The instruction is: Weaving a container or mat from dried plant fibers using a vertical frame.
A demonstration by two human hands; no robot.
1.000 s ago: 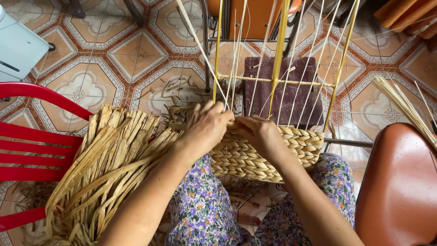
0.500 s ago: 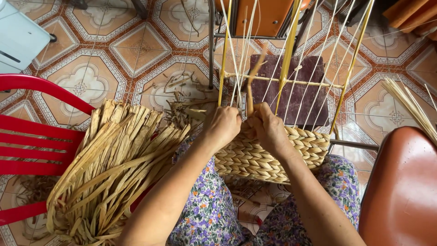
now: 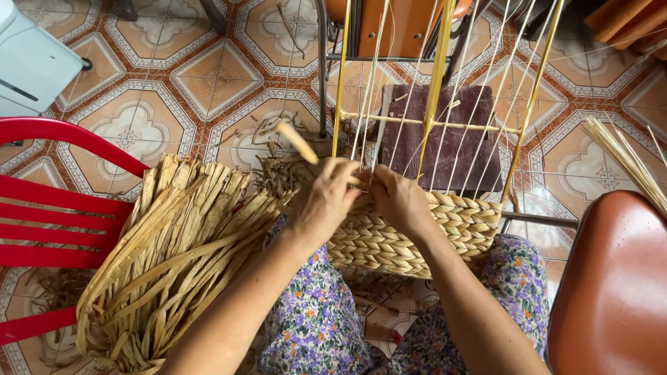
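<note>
1. At the far left edge, a red plastic chair (image 3: 48,208) stands on a patterned tiled floor (image 3: 208,90); a pale grey box-shaped appliance (image 3: 31,62) sits in the top left corner.
2. Leaning against the red chair, and spreading down to the bottom edge, lies a thick bundle of dried flat straw strips (image 3: 174,257), tan and loosely fanned.
3. Just right of the bundle, the person's left hand (image 3: 325,201) is curled closed around a single straw strand (image 3: 297,142), whose free end sticks up and to the left above the knuckles.
4. Touching it on the right, the right hand (image 3: 399,201) is bent over the weaving, fingers pressed down among the thin upright cords; whether it pinches a strand cannot be told.
5. Directly under and to the right of both hands is a woven straw panel (image 3: 424,232), braided in rows, resting across the person's lap, which is covered in purple floral cloth (image 3: 313,326).
6. Rising from the panel's top edge is a yellow metal frame (image 3: 434,90) strung with pale upright cords (image 3: 472,104), reaching the top edge; both hands work at its lower left part.
7. Behind the frame is a dark purple mat (image 3: 458,149).
8. At the right edge sits a brown chair seat (image 3: 615,292), with a sheaf of thin pale stalks (image 3: 625,156) above it.
</note>
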